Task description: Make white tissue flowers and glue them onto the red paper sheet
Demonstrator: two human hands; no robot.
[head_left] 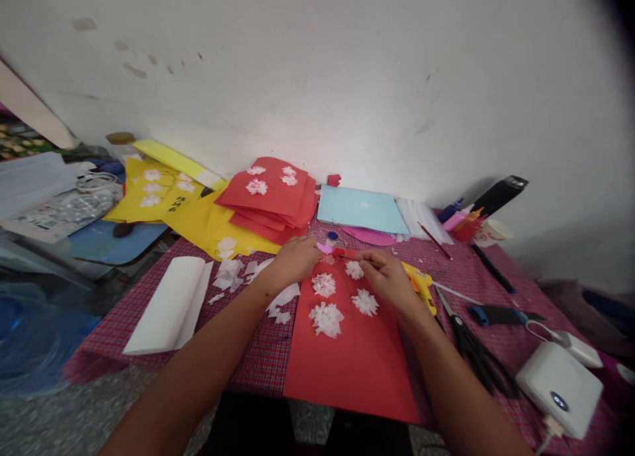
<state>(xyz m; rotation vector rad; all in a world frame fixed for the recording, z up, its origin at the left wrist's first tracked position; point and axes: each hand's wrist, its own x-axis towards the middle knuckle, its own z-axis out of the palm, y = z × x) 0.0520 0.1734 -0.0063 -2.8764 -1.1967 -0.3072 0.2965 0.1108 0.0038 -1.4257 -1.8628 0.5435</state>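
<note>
My left hand [297,261] is closed at the left edge of a small clear paint palette [326,247], which shows pink, blue and red spots. Pinched in my right hand [384,277] is a thin stick like a paintbrush [348,256], its tip over the palette. Below both hands lies a red paper sheet [347,370] bearing several white tissue flowers [326,319] and faint thin lines. The left fingertips are partly hidden, and the stick's tip is too small to make out clearly.
Torn white tissue [229,274] and folded white paper [166,304] lie left. Behind are stacked red sheets [272,201], yellow sheets [198,221] and a light blue sheet [362,209]. To the right are a yellow glue gun [421,285], scissors [479,350], a cutter [503,315] and a white power bank [560,386].
</note>
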